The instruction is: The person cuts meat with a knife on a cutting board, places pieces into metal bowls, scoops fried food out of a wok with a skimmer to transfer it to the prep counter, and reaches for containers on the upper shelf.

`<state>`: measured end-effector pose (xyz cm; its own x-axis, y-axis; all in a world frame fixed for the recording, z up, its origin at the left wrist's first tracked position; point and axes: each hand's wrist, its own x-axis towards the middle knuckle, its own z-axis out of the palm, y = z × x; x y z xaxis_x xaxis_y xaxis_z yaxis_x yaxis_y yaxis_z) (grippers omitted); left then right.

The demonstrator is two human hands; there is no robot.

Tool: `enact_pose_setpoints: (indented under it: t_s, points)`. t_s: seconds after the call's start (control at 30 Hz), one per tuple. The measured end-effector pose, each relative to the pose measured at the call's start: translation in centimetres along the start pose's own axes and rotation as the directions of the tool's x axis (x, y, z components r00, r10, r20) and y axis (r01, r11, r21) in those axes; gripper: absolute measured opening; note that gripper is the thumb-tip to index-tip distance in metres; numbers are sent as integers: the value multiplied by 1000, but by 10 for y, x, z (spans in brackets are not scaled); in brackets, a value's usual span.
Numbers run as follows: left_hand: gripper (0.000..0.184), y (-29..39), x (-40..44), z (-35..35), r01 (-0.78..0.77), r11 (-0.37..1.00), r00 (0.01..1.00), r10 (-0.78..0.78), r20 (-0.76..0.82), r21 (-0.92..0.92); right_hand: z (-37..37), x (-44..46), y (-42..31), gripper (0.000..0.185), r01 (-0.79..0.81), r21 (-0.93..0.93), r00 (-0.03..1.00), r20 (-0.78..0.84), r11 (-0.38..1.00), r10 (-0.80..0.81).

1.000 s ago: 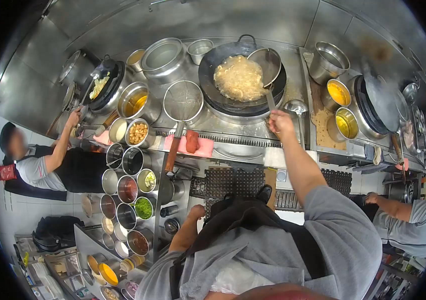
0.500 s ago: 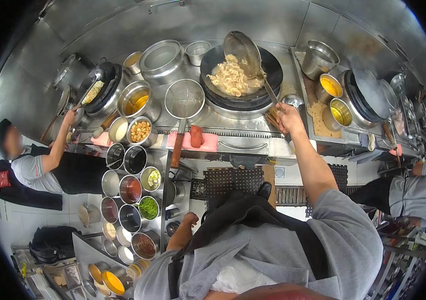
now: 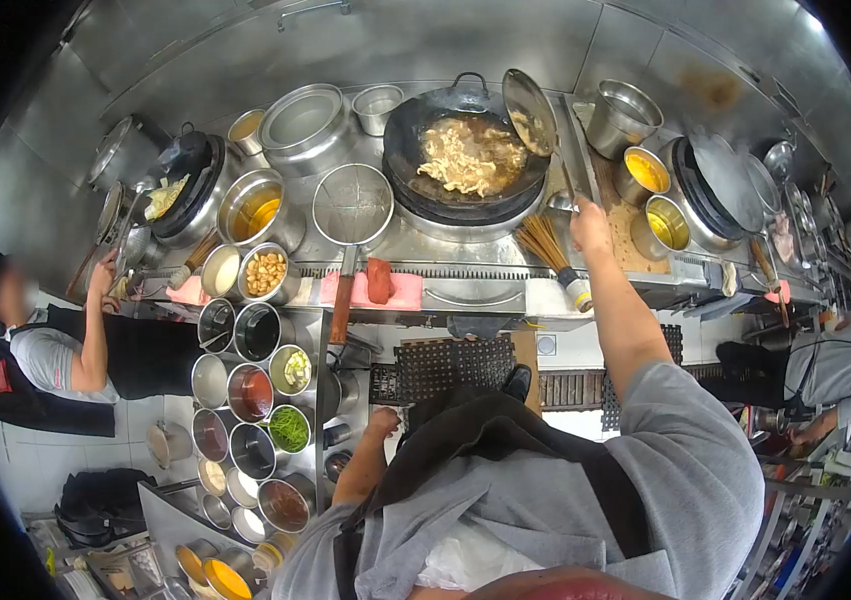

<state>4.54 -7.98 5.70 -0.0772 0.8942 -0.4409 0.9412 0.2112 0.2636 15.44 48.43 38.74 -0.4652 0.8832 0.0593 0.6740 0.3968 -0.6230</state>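
My right hand [image 3: 592,226] is closed round the handle of a large metal skimmer [image 3: 531,112]. The skimmer's bowl is tilted on edge at the right rim of a black wok [image 3: 408,135]. Pale sliced pieces, perhaps meat [image 3: 468,160], lie in brownish liquid in the wok. Just below and left of this hand, a bamboo wok brush [image 3: 544,248] lies on the counter edge. My left hand [image 3: 383,421] hangs low near my body in a loose fist, beside the pot rack, with nothing visible in it.
A wire strainer [image 3: 354,204] rests left of the wok. Pots of oil [image 3: 258,212], nuts [image 3: 267,272], sauces and chopped greens [image 3: 289,428] stand at left. Steel pots [image 3: 648,172] are at right. One co-worker [image 3: 66,350] cooks at left; another person [image 3: 836,365] stands at right.
The skimmer has moved right from over the wok to its rim and turned on edge. The pieces now lie spread in the wok. My right hand has shifted slightly.
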Motion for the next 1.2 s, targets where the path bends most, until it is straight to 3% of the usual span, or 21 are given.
enact_pose_setpoints:
  t_s: [0.03, 0.1, 0.13, 0.17, 0.23, 0.27, 0.3, 0.4, 0.43, 0.47, 0.57, 0.6, 0.63, 0.7, 0.73, 0.77, 0.9, 1.03, 1.13, 1.17, 1.2]
  points:
    - [12, 2, 3, 17, 8, 1000, 1000, -8, 3, -6, 9, 5, 1, 30, 3, 0, 1000, 10, 1000, -3]
    - [13, 7, 3, 40, 359, 848, 932, -308, 189, -388, 31, 13, -1, 35, -184, 140, 966, 210, 973, 152]
    - [16, 18, -6, 19, 190, 973, 972, -168, 164, -134, 48, 14, -3, 33, -312, 401, 927, 326, 861, 184]
    - [16, 24, -11, 16, 212, 967, 966, -187, 177, -138, 64, 16, -5, 33, -319, 401, 920, 350, 859, 178]
    - [18, 35, -28, 18, 247, 955, 958, -215, 191, -166, 93, 16, -13, 26, -519, 626, 820, 558, 582, 130]
    - [19, 43, -27, 18, 522, 797, 842, -425, 331, -303, 98, 11, -23, 20, -525, 652, 820, 560, 547, 119]
    - [17, 44, -38, 17, 229, 966, 952, -196, 235, -122, 104, 13, -26, 20, -534, 653, 812, 574, 537, 109]
    - [12, 53, -51, 19, 245, 958, 930, -189, 314, -151, 106, 20, -33, 24, -519, 734, 824, 566, 438, 28]
    - [11, 53, -49, 32, 590, 709, 787, -395, 475, -387, 98, 21, -35, 24, -517, 740, 826, 564, 430, 22]
    - [10, 50, -45, 41, 815, 294, 578, -474, 664, -500, 86, 21, -34, 25, -472, 733, 839, 544, 491, -6]
    - [11, 39, -30, 44, 869, 255, 494, -478, 727, -423, 43, 18, -30, 31, -358, 683, 873, 487, 636, -31]
    - [11, 29, -21, 54, 863, 266, 505, -476, 721, -429, 24, 14, -31, 33, -310, 638, 882, 469, 704, -37]
    - [12, 25, -17, 47, 794, 433, 601, -459, 654, -426, 9, 10, -30, 35, -261, 585, 890, 454, 768, -42]
    - [14, 27, -10, 1, 343, 915, 889, -241, 390, -214, -9, 8, -17, 37, -243, 578, 900, 435, 779, -42]
    - [16, 29, 1, -16, 214, 970, 935, -170, 311, -115, -13, 10, -9, 38, -212, 562, 906, 419, 799, -54]
    - [18, 26, 12, -20, 147, 987, 961, -127, 247, -63, -18, 9, -4, 39, -184, 544, 912, 406, 819, -65]
    - [21, 11, 76, -35, 433, 825, 901, -388, 194, -363, -32, 2, 5, 40, -107, 506, 937, 339, 856, -83]
    - [22, -4, 108, -14, 399, 685, 906, -396, 148, -609, -36, -2, 26, 39, -145, 517, 952, 305, 844, -23]
    - [23, 22, 93, -51, 460, 584, 860, -480, 172, -669, -34, -1, 39, 38, -160, 525, 957, 289, 836, 1]
    - [22, 23, 85, -54, 335, 859, 942, -313, 122, -388, -37, -1, 39, 38, -168, 525, 960, 280, 834, 17]
    - [23, 25, 80, -57, 123, 991, 984, -115, 137, -50, -38, -3, 39, 37, -137, 486, 964, 267, 863, 2]
